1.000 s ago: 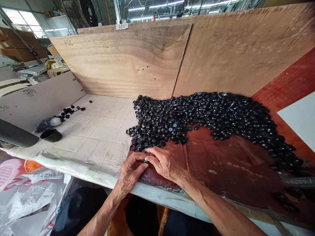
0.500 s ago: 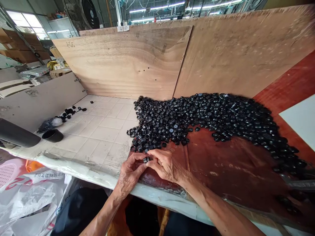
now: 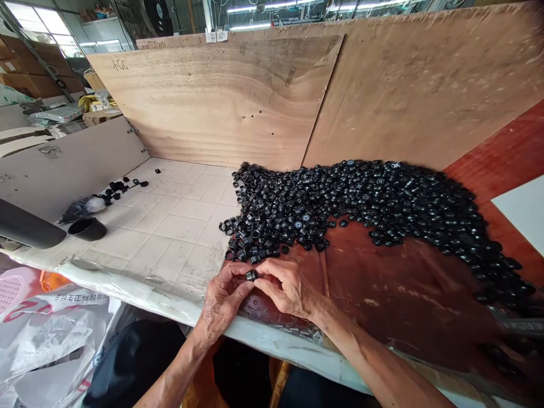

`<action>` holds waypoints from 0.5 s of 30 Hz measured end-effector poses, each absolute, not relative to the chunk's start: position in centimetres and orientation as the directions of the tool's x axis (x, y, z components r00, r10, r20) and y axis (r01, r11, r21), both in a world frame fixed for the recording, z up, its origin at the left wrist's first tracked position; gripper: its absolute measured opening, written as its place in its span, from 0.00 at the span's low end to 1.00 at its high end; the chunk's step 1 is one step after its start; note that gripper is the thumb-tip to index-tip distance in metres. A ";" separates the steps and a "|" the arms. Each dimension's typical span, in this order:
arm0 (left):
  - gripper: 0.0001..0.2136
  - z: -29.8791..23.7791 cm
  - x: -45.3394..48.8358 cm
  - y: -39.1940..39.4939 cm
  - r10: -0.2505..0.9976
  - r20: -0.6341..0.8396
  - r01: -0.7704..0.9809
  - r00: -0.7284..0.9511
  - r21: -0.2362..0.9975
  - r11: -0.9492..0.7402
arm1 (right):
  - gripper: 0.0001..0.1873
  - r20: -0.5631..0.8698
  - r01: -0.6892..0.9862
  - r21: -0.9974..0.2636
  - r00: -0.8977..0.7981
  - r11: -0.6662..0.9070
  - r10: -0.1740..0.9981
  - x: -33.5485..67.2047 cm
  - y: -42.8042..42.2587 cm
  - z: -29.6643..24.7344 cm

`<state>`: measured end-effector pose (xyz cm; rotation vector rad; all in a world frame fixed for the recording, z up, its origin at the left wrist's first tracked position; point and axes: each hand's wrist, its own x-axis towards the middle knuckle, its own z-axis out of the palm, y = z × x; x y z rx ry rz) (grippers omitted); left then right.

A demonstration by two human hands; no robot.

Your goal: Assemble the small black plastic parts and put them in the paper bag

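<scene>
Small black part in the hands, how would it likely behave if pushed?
The black part would probably roll, given its short, rounded shape. Its sheen suggests it may be slippery, and its plastic look hints at stiffness.

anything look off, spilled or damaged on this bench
Two things: the right-hand wooden panel looks splintered along its top edge, and a few black pieces lie scattered on the pale tiled surface at left, apart from the main heap. The small black part between the left hand and right hand shows no obvious damage.
</scene>
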<state>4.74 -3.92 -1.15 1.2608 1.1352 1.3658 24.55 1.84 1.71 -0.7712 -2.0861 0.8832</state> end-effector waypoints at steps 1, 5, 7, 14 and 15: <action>0.11 -1.1 4.8 -3.9 0.988 0.146 -0.042 -0.044 0.988 -0.148 | 0.10 0.392 0.239 -0.774 -0.547 0.587 0.740 24.6 1.9 1.7; 0.10 -1.0 4.7 -4.0 0.986 0.167 -0.034 -0.023 0.985 -0.168 | 0.04 0.410 0.221 -0.767 -0.554 0.603 0.724 24.7 1.9 1.4; 0.09 -1.2 4.5 -4.0 0.981 0.192 0.013 -0.011 0.981 -0.192 | 0.05 0.392 0.224 -0.777 -0.560 0.589 0.730 24.6 1.7 1.2; 0.08 -1.0 4.4 -4.1 0.967 0.234 0.278 0.100 0.927 -0.254 | 0.07 0.096 0.388 -0.861 -0.512 0.330 0.853 24.9 2.0 3.0; 0.08 -0.7 4.6 -4.1 0.969 0.216 0.326 0.123 0.913 -0.245 | 0.10 0.086 0.420 -0.848 -0.494 0.324 0.865 25.4 2.5 3.4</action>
